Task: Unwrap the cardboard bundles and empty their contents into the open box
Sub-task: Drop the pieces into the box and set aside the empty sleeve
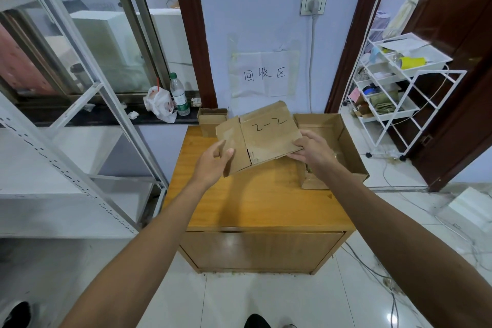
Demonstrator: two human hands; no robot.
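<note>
A flat cardboard bundle (pixel 263 136) marked "2-2" is held tilted above the wooden cabinet top (pixel 255 202). My right hand (pixel 314 150) grips its right edge, fingers under and thumb on top. My left hand (pixel 214 162) is at its lower-left flap, thumb against the cardboard and fingers loosely curled. The large open cardboard box (pixel 348 141) stands at the back right of the cabinet, partly hidden by my right hand; what lies inside is unclear.
A small open cardboard box (pixel 211 120) sits at the cabinet's back left. Behind it a window ledge holds a plastic bottle (pixel 179 94) and a plastic bag (pixel 159 104). A white wire rack (pixel 394 93) stands to the right. Cables lie on the floor.
</note>
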